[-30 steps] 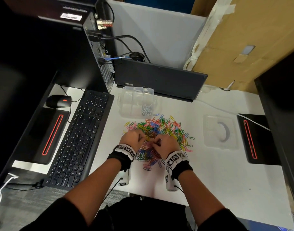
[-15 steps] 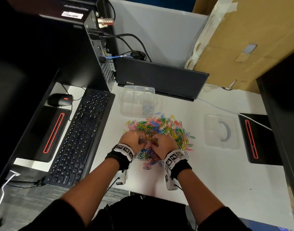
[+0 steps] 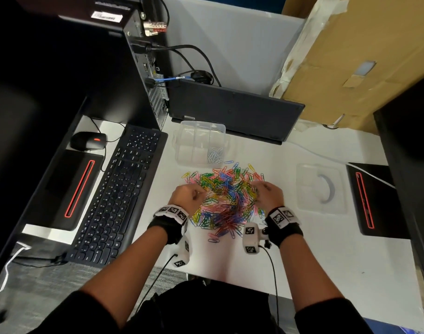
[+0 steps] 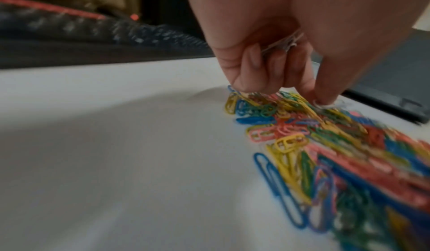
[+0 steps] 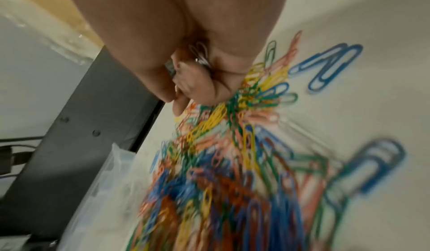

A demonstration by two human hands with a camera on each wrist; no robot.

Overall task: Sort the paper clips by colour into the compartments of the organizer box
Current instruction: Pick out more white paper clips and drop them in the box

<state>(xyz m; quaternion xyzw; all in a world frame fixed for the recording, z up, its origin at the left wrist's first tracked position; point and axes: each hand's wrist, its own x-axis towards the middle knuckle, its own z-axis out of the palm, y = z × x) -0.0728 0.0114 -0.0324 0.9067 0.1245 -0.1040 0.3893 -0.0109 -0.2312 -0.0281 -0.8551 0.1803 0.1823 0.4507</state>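
A heap of mixed-colour paper clips (image 3: pixel 226 201) lies on the white desk (image 3: pixel 326 251). Behind it stands the clear organizer box (image 3: pixel 182 137), with silver clips (image 3: pixel 214 155) in its near right compartment. My left hand (image 3: pixel 196 194) is curled at the heap's left edge. The left wrist view shows silver clips (image 4: pixel 282 42) bunched in its palm, while its fingertips (image 4: pixel 324 99) pinch a pale clip on the heap. At the heap's right edge my right hand (image 3: pixel 261 189) is curled too, and silver clips (image 5: pixel 200 54) sit in its palm in the right wrist view.
The box's clear lid (image 3: pixel 302 189) lies to the right of the heap. A black keyboard (image 3: pixel 117 196) and mouse (image 3: pixel 88 141) are on the left. A closed laptop (image 3: pixel 235 112) stands behind the box and a black device (image 3: pixel 372 201) sits far right.
Both hands were close together over the near middle of the heap. They have moved apart, the left to the heap's left edge and the right to its right edge.
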